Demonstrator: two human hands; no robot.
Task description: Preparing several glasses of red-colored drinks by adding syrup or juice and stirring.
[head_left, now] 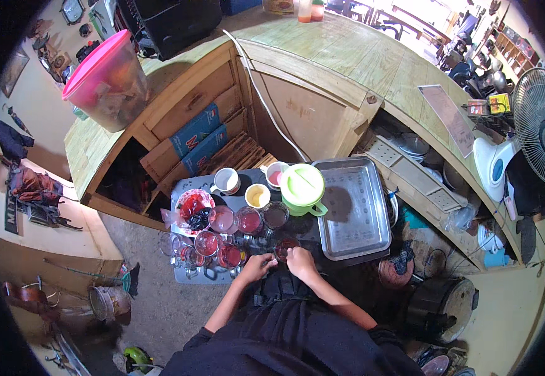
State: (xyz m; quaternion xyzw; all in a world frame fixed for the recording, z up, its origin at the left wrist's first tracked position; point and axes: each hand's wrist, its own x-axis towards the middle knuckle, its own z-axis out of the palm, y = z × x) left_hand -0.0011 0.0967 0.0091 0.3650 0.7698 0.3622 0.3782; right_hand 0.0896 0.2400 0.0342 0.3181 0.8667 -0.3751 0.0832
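My right hand (302, 264) is closed at the near rim of a glass (287, 245) with dark red contents. Just left of it, my left hand (257, 269) has its fingers pinched together; whatever they hold is too small to tell. Several glasses with red or pink contents stand to the left, among them a glass (207, 243) and a glass (229, 255). Behind them are a white mug (227, 181), a cup with yellowish contents (257, 195) and a mug with pink contents (276, 175). A lidded light-green pitcher (302, 187) stands beyond my right hand.
A rectangular metal tray (355, 210) lies at the table's right. On its left is a patterned plate (193, 210) with red and black plastic. A pink-lidded tub (111, 81) stands on the wooden counter (322, 50). A fan (543, 128) and large dark pot (445, 307) are at right.
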